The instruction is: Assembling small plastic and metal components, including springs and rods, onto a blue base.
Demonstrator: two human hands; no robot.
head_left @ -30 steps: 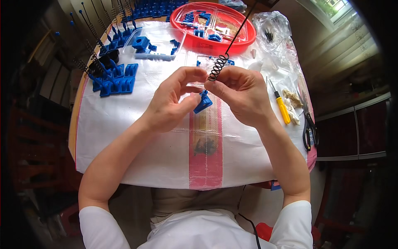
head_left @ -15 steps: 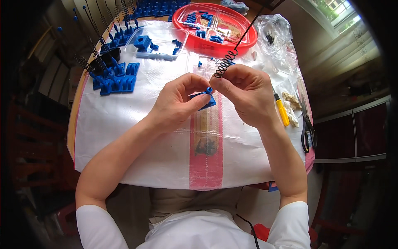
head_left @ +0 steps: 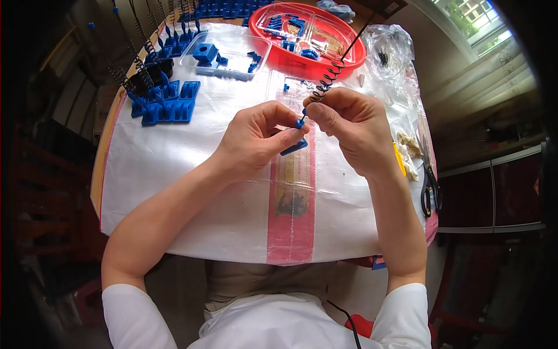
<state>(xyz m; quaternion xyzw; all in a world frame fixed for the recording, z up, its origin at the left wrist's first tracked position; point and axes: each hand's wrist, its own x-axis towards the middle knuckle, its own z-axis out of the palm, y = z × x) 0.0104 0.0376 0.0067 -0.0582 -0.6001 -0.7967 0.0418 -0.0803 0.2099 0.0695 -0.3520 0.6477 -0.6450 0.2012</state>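
Over the middle of the table, my left hand [head_left: 253, 139] pinches a small blue plastic part [head_left: 294, 147], with a flat base and a round blue knob at its top. My right hand [head_left: 353, 125] is closed on the lower end of a black coil spring [head_left: 326, 81], whose long straight end slants up and away to the right. A small blue piece shows at my right fingertips. A short dark wire spans the gap from there to the knob in my left hand. My fingers hide how the parts join.
Blue bases with upright springs [head_left: 165, 104] stand at the left. Behind lie a clear plastic box [head_left: 264, 61] and a red basin [head_left: 354, 58], both with blue parts. A yellow-handled tool [head_left: 399, 158], black scissors [head_left: 427, 195] and a clear plastic bag [head_left: 395, 43] are at the right.
My right hand has drawn slightly up and right, away from my left. The wire and the small blue piece now show between them. The spring looks more stretched.
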